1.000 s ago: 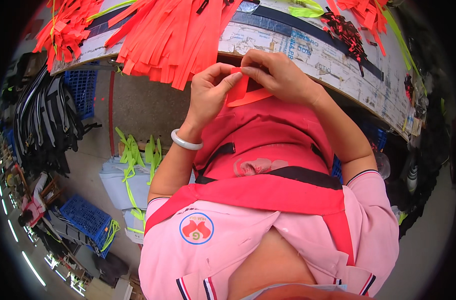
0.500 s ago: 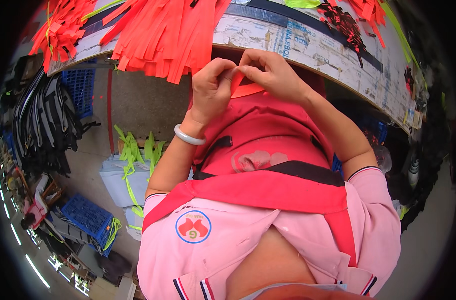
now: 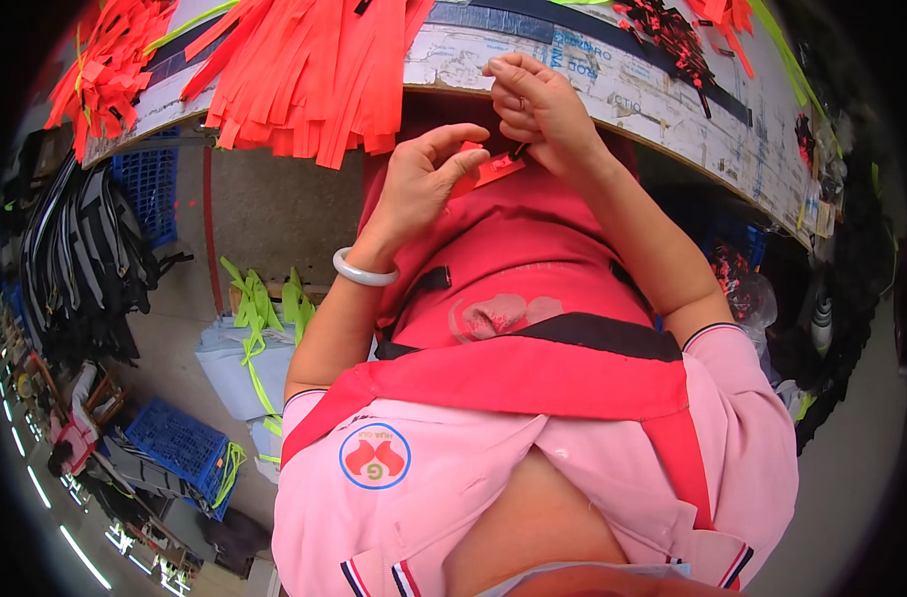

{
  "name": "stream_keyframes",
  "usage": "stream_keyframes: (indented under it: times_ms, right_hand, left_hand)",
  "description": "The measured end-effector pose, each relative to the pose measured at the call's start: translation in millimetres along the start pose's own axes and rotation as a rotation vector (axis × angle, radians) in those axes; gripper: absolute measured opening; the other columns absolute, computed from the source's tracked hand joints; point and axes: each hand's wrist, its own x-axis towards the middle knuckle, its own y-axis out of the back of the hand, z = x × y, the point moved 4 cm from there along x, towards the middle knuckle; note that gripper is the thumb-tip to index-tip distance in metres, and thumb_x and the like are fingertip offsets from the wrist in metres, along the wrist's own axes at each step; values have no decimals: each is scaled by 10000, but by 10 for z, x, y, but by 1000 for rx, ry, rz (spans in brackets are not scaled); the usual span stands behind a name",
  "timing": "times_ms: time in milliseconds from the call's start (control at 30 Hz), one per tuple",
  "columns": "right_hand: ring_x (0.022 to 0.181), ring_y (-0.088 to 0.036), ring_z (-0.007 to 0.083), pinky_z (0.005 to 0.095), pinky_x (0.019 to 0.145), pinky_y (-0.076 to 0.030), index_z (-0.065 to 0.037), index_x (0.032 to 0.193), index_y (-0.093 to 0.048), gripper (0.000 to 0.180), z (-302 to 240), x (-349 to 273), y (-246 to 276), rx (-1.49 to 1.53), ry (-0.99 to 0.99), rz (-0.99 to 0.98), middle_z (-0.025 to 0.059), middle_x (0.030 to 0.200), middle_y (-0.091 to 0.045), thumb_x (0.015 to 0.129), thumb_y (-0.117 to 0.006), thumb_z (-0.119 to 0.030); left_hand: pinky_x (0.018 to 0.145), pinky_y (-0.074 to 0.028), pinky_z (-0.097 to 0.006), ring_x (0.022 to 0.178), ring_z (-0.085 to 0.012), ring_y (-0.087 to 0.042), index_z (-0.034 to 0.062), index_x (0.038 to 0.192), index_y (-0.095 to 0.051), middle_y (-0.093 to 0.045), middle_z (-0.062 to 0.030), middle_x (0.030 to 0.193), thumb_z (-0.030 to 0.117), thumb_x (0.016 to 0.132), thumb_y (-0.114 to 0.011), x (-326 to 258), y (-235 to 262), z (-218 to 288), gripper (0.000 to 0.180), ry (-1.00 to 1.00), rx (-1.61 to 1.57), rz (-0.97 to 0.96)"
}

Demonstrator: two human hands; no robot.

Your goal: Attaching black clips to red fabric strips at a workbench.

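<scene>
In front of my apron, my left hand point(image 3: 436, 177) curls around a short orange-red strap point(image 3: 499, 169), its index finger and thumb slightly apart at the tips. The strap runs from this hand toward the space below my right hand point(image 3: 541, 107). That hand is raised to the table edge, fingers curled, with thumb and index pressed together at the tips; what they pinch is too small to make out. A small black piece point(image 3: 518, 151) shows beneath its curled fingers, beside the strap. Whether my right hand grips it is hidden.
Bundles of orange-red straps point(image 3: 314, 85) hang over the edge of the worn white table point(image 3: 453, 58). Black-and-red pieces point(image 3: 672, 45) lie farther right. Dark grey straps point(image 3: 86, 249) hang at left, near a blue crate point(image 3: 180, 443) and yellow-green straps point(image 3: 260, 308).
My hands were together at the strap and have moved apart. My right hand rose toward the table; my left dropped slightly. The small black piece has come into view.
</scene>
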Motion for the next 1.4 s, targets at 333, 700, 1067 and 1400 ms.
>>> stream_keyframes:
  times_ms: [333, 700, 1067, 1400]
  right_hand:
    - [584, -465, 39, 189, 543, -375, -49, 971, -632, 255, -154, -60, 3, -641, 357, 70, -28, 723, -554, 931, -608, -300]
    - [705, -658, 127, 215, 606, -532, -7, 896, -543, 199, 17, -211, 117, -282, 23, -30, 113, 822, -659, 915, -637, -182]
    - [822, -666, 142, 249, 758, -565, 40, 1006, -635, 166, 141, -351, -91, -412, 229, -42, 92, 890, -660, 887, -655, -74]
    - [745, -607, 99, 225, 645, -508, 11, 1023, -641, 158, 145, -410, -213, -740, 524, -110, 37, 855, -643, 898, -640, -85]
  left_hand:
    - [613, -460, -185, 682, -38, -552, -27, 1060, -659, -642, 3, 783, 64, 896, -640, -17, -44, -21, 188, -19, 197, -21]
    - [675, -523, -203, 762, -94, -651, -21, 989, -690, -697, -62, 841, 89, 883, -663, -65, 82, 30, 154, 21, -102, 221]
    - [705, -534, -212, 800, -88, -632, -40, 1066, -657, -670, -55, 905, 31, 927, -583, -123, 50, 100, 172, -304, 165, 203]
    - [700, -513, -227, 782, -95, -632, -39, 1037, -668, -674, -59, 834, 8, 908, -577, -170, 50, 51, 164, -166, 26, 199]
